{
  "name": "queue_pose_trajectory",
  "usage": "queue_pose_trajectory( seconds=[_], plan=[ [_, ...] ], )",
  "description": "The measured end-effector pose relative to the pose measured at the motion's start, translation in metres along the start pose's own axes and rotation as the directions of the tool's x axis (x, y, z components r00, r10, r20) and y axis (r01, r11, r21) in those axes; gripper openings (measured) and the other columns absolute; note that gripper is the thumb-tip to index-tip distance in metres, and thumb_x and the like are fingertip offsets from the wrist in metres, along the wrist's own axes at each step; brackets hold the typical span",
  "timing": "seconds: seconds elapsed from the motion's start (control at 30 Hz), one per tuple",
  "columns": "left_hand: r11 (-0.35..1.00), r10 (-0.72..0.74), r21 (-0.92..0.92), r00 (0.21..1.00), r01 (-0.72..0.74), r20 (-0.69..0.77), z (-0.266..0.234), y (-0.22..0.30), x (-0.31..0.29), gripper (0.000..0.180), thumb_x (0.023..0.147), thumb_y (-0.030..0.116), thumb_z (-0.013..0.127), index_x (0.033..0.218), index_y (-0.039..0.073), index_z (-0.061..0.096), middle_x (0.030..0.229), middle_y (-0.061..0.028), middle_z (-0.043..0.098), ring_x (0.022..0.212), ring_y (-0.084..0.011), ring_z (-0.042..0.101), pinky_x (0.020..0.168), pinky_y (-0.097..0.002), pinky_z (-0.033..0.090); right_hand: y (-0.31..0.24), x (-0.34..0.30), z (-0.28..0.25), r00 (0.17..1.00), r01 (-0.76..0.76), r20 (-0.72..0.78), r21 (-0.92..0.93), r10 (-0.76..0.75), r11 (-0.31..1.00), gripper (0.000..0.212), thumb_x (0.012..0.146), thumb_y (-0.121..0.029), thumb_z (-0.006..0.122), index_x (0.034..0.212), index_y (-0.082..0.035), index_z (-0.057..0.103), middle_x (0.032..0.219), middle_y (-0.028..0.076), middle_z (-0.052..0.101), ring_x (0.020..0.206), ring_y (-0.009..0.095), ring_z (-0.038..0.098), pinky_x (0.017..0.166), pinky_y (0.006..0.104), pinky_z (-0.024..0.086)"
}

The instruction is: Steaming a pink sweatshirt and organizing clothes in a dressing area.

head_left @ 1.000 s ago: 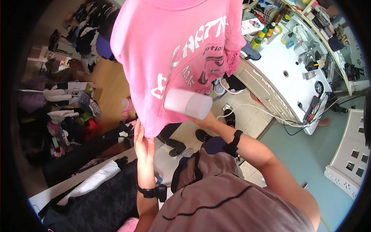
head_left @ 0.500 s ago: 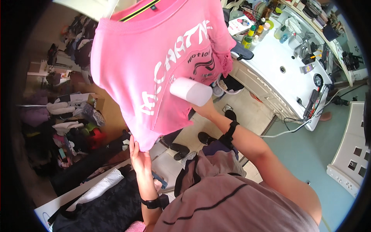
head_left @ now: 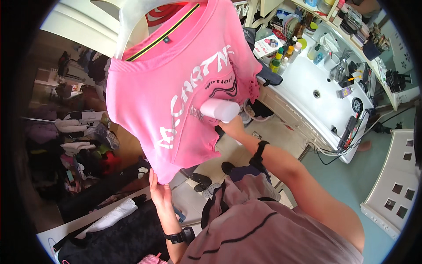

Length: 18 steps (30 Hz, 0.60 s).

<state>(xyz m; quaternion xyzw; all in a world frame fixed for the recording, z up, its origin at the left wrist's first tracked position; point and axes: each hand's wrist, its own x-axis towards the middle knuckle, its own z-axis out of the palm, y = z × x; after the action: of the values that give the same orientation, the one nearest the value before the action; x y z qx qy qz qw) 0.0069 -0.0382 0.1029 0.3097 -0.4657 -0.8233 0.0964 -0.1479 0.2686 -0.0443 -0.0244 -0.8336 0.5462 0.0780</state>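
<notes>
A pink sweatshirt (head_left: 149, 97) with white lettering hangs on a white hanger (head_left: 132, 27) in front of me. My left hand (head_left: 161, 193) pinches the sweatshirt's lower left corner, the fingers closed on the cloth. In my right hand (head_left: 231, 126) is a white handheld device (head_left: 216, 109) with a thick cylindrical head. Its rounded end faces the shirt's front, just below the dark print. Whether it touches the cloth I cannot tell, and its handle is mostly hidden by my hand.
To the right, a white sink (head_left: 303, 86) holds bottles, cups and a toothpaste tube (head_left: 344, 92). A cable (head_left: 325, 154) hangs by its front edge. Heaped clothes (head_left: 81, 132) lie on the left; dark clothing (head_left: 114, 237) is at lower left. Dark shoes (head_left: 201, 181) stand on the floor.
The sweatshirt sits slightly lower in view, and more of its hanger shows. My right hand and the white device have shifted a little over the shirt. My left hand still holds its corner.
</notes>
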Motion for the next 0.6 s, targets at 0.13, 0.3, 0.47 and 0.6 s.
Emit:
queue_pose_trajectory(
  seconds=[0.13,0.3,0.47,0.6],
  plan=[
    [0.995,-0.065,-0.064,0.992,0.072,0.105,0.006,0.004,-0.005,0.041,0.094,0.012,0.063,0.131,-0.001,0.053,0.129,-0.0077,0.06,0.118,-0.0193,0.057,0.106,-0.0364,0.044,-0.014,0.011,-0.027,0.968,0.191,-0.174,0.043,-0.181,0.981,0.032,0.078,-0.016,0.07,0.106,-0.002,0.064,0.089,0.012,0.069,0.087,0.033,0.066,0.079,0.0396,0.051],
    [0.992,-0.011,0.125,0.986,-0.01,0.165,0.01,-0.002,-0.006,0.043,0.091,0.013,0.068,0.128,-0.004,0.055,0.126,-0.0079,0.061,0.118,-0.0193,0.057,0.103,-0.0335,0.043,-0.091,0.07,-0.084,0.986,-0.163,0.088,0.425,0.139,0.891,0.024,0.088,-0.025,0.068,0.098,-0.003,0.066,0.08,0.004,0.064,0.07,0.015,0.059,0.064,0.0331,0.048],
    [0.29,0.197,0.839,0.887,-0.461,0.419,0.035,-0.006,-0.008,0.04,0.071,0.017,0.087,0.103,-0.001,0.071,0.107,-0.0103,0.064,0.098,-0.0208,0.061,0.086,-0.0342,0.049,-0.082,0.07,-0.074,0.999,-0.019,-0.029,0.349,0.031,0.937,0.019,0.084,-0.015,0.069,0.096,0.0,0.065,0.084,0.007,0.067,0.079,0.019,0.064,0.07,0.0376,0.05],
    [0.109,0.358,0.914,0.873,-0.391,0.331,0.059,-0.012,-0.011,0.034,0.067,0.019,0.089,0.092,0.0,0.075,0.101,-0.0115,0.063,0.093,-0.0224,0.06,0.08,-0.0358,0.05,-0.046,0.039,-0.057,0.987,-0.162,0.045,0.322,0.157,0.933,0.038,0.078,-0.014,0.074,0.11,0.001,0.06,0.1,0.012,0.068,0.094,0.026,0.065,0.083,0.0391,0.049]
  ],
)
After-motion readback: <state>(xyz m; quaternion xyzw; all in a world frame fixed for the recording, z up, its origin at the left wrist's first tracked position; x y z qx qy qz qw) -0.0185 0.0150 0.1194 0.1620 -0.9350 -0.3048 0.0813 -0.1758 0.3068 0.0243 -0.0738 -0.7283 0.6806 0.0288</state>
